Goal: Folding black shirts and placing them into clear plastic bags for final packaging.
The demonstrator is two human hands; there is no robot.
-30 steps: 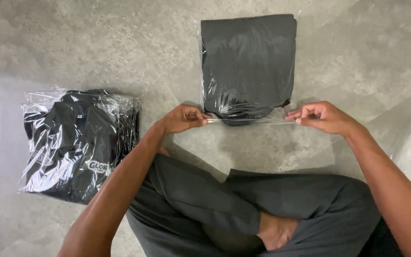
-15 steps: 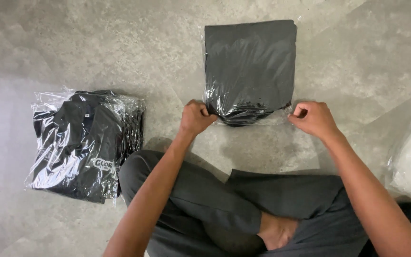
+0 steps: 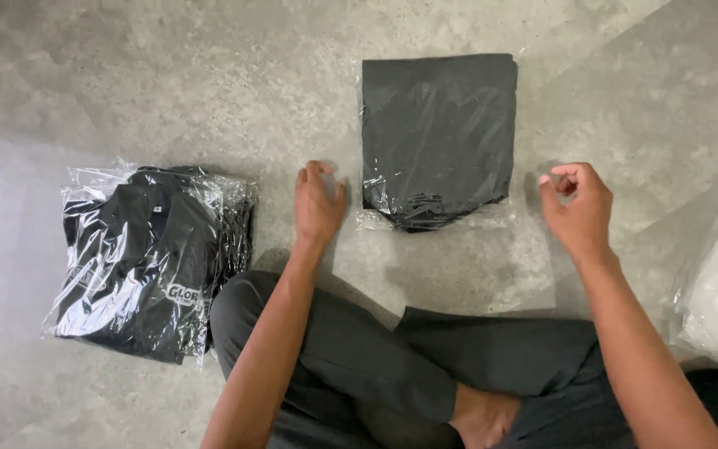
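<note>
left hand (image 3: 319,204) flat, right hand (image 3: 577,208) loosely curled, both empty

Both empty hands, left hand (image 3: 319,204) and right hand (image 3: 579,208), beside bagged dark garment (image 3: 438,133).

Folded dark grey garment (image 3: 440,133) in a clear plastic bag: flat on the concrete floor, roughly rectangular, long side running away from the person. Plastic glossy and wrinkled, loose clear edge at the near end. Not touched by either hand.
</note>
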